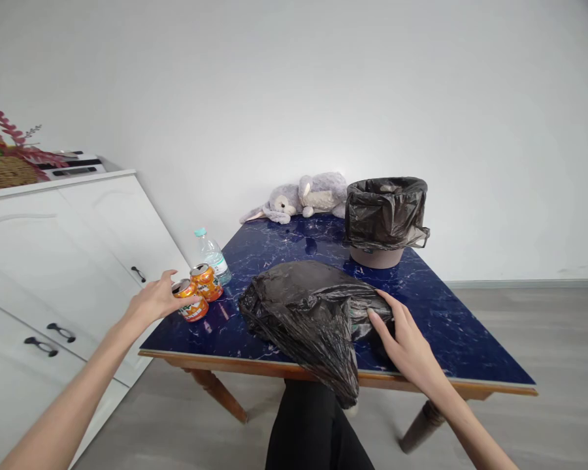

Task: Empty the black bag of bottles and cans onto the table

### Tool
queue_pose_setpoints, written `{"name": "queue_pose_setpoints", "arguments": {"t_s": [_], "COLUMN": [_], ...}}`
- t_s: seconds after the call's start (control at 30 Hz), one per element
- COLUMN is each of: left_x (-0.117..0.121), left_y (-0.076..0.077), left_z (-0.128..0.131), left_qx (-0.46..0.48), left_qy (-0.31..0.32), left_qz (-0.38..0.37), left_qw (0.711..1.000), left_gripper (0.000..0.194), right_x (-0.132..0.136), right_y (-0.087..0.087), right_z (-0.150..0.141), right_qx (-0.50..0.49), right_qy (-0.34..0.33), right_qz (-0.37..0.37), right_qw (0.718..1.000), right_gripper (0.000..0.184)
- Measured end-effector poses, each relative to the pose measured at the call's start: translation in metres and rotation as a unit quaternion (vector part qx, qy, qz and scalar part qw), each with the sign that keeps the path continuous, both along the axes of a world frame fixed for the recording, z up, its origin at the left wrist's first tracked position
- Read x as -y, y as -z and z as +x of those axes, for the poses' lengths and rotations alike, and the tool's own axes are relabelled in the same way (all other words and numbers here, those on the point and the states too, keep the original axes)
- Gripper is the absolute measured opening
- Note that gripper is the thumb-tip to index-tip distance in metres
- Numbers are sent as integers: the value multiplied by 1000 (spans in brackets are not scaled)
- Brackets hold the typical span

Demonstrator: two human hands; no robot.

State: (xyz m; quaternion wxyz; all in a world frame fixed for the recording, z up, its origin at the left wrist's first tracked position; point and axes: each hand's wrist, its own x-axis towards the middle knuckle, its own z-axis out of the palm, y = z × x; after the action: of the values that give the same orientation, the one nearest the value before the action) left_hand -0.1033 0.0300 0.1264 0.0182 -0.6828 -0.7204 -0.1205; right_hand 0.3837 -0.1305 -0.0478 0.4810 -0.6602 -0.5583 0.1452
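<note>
My left hand (157, 300) reaches to the left edge of the dark blue marbled table (441, 320), fingers curled around the nearer of two orange drink cans (191, 301). The second orange can (206, 281) stands just behind it. A clear plastic bottle (212, 256) with a pale cap stands behind the cans. My right hand (404, 339) lies with fingers spread on the right side of a crumpled black rubbish bag (308, 313), which hangs over the table's front edge.
A round bin lined with a black bag (386, 219) stands at the back of the table. A grey plush toy (301, 196) lies against the wall. A white cabinet (53, 261) with a basket (7, 171) is on the left.
</note>
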Motion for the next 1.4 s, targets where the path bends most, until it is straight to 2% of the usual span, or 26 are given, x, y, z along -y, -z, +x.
{"name": "queue_pose_setpoints", "arguments": {"t_s": [0.07,0.13,0.2,0.23,0.3,0.37,0.43,0.5,0.57,0.63,0.73,0.83,1.0,1.2,1.27,1.4], "left_x": [8,24,43,52,67,75,74,67,58,52,51,56,63,69,71,76], "left_y": [2,5,10,13,23,38,55,73,87,94,91,83,85,93,92,84], "left_z": [4,15,34,46,74,101,124,141,153,165,184,202,225,245,248,243], "left_qx": [-56,-103,-91,-64,-6,19,30,46,77,117,165,173,101,35,49,181], "left_qy": [-4,5,59,110,248,365,426,451,462,473,487,485,488,436,418,384], "left_qz": [11,100,198,207,133,26,-27,-40,-36,-30,-10,22,-25,-76,-82,-94], "left_qw": [998,990,974,970,960,930,904,890,883,873,858,857,866,896,903,900], "left_gripper": [108,102,77,59,41,39,38,40,42,44,44,36,28,28,33,38], "right_x": [-1,-1,-3,-3,-4,-4,-3,-3,-2,-2,-2,-1,-1,-1,-1,-1], "right_y": [1,2,3,4,6,7,6,5,4,3,2,1,0,0,0,1], "right_z": [1,3,5,6,8,9,8,8,7,7,7,7,5,6,7,9], "right_qx": [-2,-2,-1,-1,0,2,3,2,1,-2,-4,-10,-14,-17,-25,-60], "right_qy": [0,-2,-5,-8,-10,-9,-7,-8,-10,-10,-10,-11,-12,-16,-15,11], "right_qz": [2,4,7,9,12,15,19,21,17,11,4,-6,-7,-4,6,21], "right_qw": [1000,1000,1000,1000,1000,1000,1000,1000,1000,1000,1000,1000,1000,1000,1000,998], "right_gripper": [60,60,61,61,61,61,61,61,60,60,61,62,63,62,60,57]}}
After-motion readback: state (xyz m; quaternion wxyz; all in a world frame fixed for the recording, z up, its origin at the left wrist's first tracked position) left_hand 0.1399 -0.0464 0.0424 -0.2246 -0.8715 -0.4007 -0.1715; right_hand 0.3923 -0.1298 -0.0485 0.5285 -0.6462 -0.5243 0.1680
